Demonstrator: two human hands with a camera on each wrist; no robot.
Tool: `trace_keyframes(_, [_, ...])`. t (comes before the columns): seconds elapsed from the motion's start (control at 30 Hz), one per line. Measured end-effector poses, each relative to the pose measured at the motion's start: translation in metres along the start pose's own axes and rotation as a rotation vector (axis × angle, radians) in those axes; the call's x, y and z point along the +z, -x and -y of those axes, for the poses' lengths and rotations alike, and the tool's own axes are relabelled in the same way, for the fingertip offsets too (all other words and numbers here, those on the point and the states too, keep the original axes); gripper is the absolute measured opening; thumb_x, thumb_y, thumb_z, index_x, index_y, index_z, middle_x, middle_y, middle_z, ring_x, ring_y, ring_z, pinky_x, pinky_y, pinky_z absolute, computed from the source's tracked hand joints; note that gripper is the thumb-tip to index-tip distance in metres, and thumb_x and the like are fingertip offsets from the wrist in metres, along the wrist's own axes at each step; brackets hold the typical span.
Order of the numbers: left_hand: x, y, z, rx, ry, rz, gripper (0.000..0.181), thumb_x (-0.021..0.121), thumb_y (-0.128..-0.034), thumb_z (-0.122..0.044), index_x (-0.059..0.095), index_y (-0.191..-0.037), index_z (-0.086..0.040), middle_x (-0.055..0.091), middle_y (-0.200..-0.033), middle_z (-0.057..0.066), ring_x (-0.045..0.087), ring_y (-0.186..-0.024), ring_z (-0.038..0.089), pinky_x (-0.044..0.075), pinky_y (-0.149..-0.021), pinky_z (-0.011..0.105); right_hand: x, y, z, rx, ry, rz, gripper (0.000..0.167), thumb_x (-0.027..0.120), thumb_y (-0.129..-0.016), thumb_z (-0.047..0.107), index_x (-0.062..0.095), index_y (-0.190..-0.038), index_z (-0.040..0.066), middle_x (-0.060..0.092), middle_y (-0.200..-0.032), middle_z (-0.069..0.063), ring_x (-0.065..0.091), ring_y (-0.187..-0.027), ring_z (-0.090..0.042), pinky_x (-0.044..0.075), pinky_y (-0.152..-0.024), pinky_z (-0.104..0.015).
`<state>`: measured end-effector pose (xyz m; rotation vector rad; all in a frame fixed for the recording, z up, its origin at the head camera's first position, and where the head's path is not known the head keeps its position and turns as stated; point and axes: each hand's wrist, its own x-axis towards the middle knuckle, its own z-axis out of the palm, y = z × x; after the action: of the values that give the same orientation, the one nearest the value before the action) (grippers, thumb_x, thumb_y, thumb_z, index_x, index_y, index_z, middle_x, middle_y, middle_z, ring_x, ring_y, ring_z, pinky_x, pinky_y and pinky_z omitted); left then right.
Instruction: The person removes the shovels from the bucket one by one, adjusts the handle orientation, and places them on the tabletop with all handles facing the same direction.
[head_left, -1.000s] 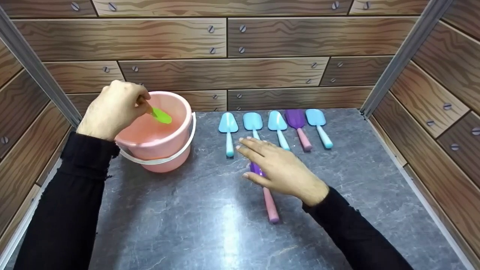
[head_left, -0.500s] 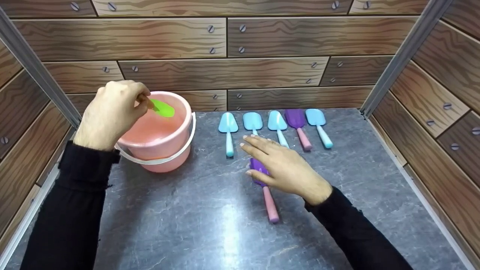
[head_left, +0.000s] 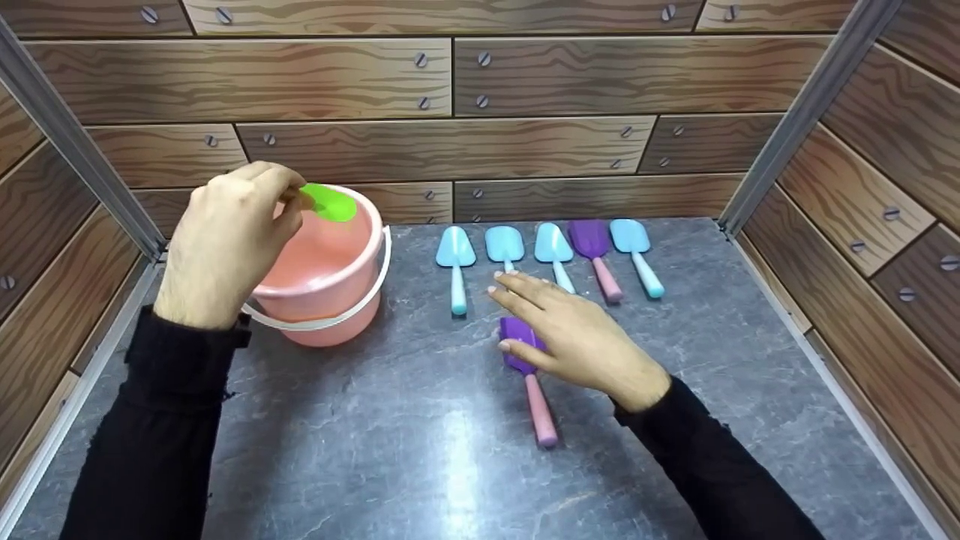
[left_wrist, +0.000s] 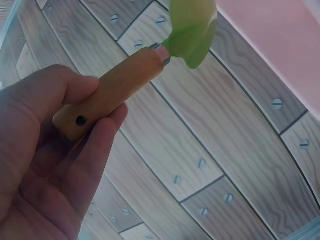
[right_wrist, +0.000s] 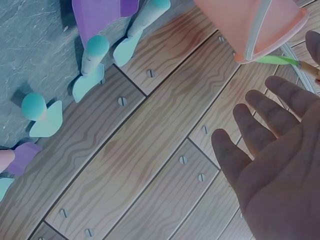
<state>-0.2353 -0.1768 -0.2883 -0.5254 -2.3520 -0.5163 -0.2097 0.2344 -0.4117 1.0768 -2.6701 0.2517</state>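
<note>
My left hand (head_left: 236,232) pinches the wooden handle (left_wrist: 112,92) of a small green trowel (head_left: 330,203) by its end. The trowel's green blade (left_wrist: 192,35) is over the mouth of a pink bucket (head_left: 319,300) in the head view. My right hand (head_left: 581,337) hovers with spread, straight fingers above a purple shovel (head_left: 538,409) with a pink handle, hiding part of its blade. Nothing is in the right palm (right_wrist: 287,165) in the right wrist view.
Behind the right hand, a row holds blue trowels or shovels (head_left: 455,247) and one purple shovel (head_left: 590,238). The bucket's white handle (head_left: 386,262) hangs down its side. Wood-patterned walls (head_left: 555,146) enclose the grey stone-look tabletop (head_left: 375,450).
My left hand has turned, and the green blade has risen from inside the bucket's mouth toward its back rim. My right hand has drifted slightly right, baring more of the purple blade.
</note>
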Motion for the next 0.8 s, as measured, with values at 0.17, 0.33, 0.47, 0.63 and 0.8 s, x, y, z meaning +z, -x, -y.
trace_keyframes(0.17, [0.003,0.002,-0.007,0.035,0.0,-0.051,0.013,0.074,-0.1061,0.005,0.082,-0.117,0.003,0.087,-0.117,0.019,0.086,-0.107,0.041,0.072,-0.094,0.059,0.0,0.002,-0.001,0.008,-0.001,0.011,0.074,0.068,-0.118,0.051,0.05,-0.178,0.011,0.048,-0.187,-0.013,0.052,-0.171,-0.038,0.047,-0.141,-0.059])
trace_keyframes(0.33, [0.007,0.003,-0.01,0.082,-0.021,-0.086,0.011,0.074,-0.1094,0.001,0.081,-0.117,0.003,0.087,-0.12,0.019,0.087,-0.109,0.039,0.073,-0.096,0.057,0.0,0.003,-0.002,0.013,0.006,0.009,0.074,0.069,-0.118,0.05,0.051,-0.177,0.011,0.049,-0.187,-0.014,0.052,-0.171,-0.037,0.048,-0.14,-0.059])
trace_keyframes(0.47, [0.011,0.005,-0.013,0.128,-0.033,-0.104,0.009,0.077,-0.1091,0.0,0.082,-0.116,0.002,0.087,-0.119,0.02,0.087,-0.109,0.04,0.075,-0.095,0.056,-0.001,0.004,-0.004,0.017,0.016,0.004,0.073,0.071,-0.117,0.049,0.052,-0.177,0.011,0.05,-0.186,-0.014,0.053,-0.171,-0.037,0.049,-0.14,-0.058])
trace_keyframes(0.63, [0.017,0.01,-0.018,0.204,-0.038,-0.125,0.007,0.078,-0.1089,0.0,0.082,-0.114,0.001,0.086,-0.112,0.018,0.087,-0.106,0.038,0.075,-0.093,0.053,-0.002,0.006,-0.006,0.03,0.019,0.017,0.072,0.071,-0.117,0.047,0.053,-0.177,0.012,0.048,-0.187,-0.013,0.051,-0.172,-0.036,0.048,-0.141,-0.058])
trace_keyframes(0.8, [0.024,0.013,-0.022,0.28,-0.066,-0.149,0.008,0.077,-0.1098,-0.002,0.082,-0.116,-0.001,0.087,-0.11,0.014,0.087,-0.105,0.036,0.074,-0.097,0.051,-0.002,0.007,-0.009,0.039,0.014,0.019,0.072,0.072,-0.116,0.046,0.052,-0.177,0.012,0.047,-0.187,-0.013,0.051,-0.173,-0.037,0.047,-0.141,-0.059])
